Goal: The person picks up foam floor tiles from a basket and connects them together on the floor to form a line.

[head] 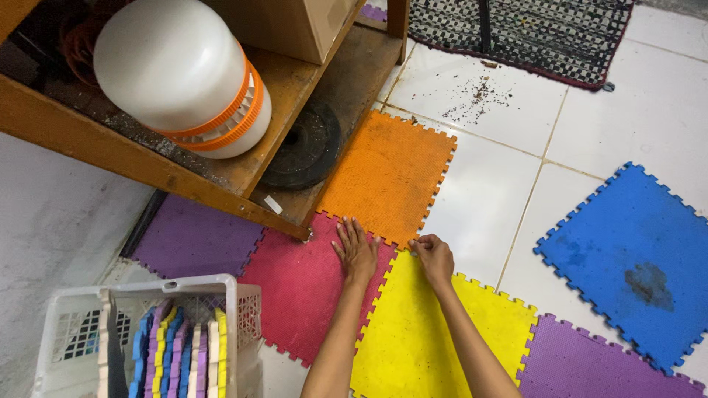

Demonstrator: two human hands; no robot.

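Note:
My left hand (355,250) lies flat with fingers spread on the red foam mat tile (299,295), near its top right corner. My right hand (434,258) pinches the top edge of the yellow foam tile (424,332) where it meets the orange tile (387,173). The red, yellow and orange tiles sit joined by their jagged edges on the white tiled floor (487,199). Next to the yellow tile, at the lower right, is a purple tile (597,368).
A loose blue tile (634,258) with a dark stain lies on the right. A wooden shelf (147,158) holds a white and orange round container (181,74) and a dark weight plate (306,151). A white basket (147,339) of foam strips stands lower left. Another purple tile (195,239) lies under the shelf.

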